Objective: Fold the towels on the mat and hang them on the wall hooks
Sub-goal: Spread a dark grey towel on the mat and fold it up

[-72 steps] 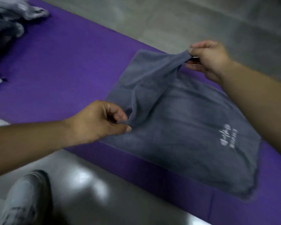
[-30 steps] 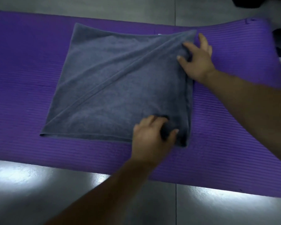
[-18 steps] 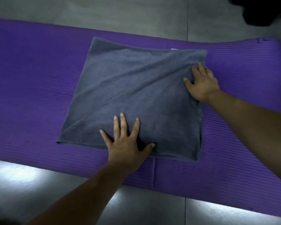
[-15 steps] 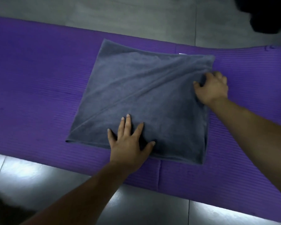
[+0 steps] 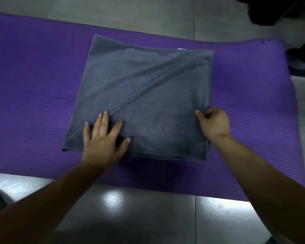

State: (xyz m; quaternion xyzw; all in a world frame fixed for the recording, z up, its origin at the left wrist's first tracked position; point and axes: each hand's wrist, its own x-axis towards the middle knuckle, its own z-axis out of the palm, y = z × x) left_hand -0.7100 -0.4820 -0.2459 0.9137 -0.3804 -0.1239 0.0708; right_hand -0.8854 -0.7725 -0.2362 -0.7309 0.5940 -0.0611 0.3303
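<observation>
Meanwhile, left hand (image 5: pixel 102 138) presses flat on the grey towel (image 5: pixel 144 95); right hand (image 5: pixel 212 123) pinches its right edge, fold lying leftward.

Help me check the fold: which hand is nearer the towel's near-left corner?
Left. The left hand presses flat on the towel just beside that corner; the right hand pinches the opposite, right edge.

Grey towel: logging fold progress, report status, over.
Left hand flat on the grey terry towel, near corner. Right hand pinches its right edge. Towel folded on ribbed purple foam mat, diagonal crease. No obstruction seen.
</observation>
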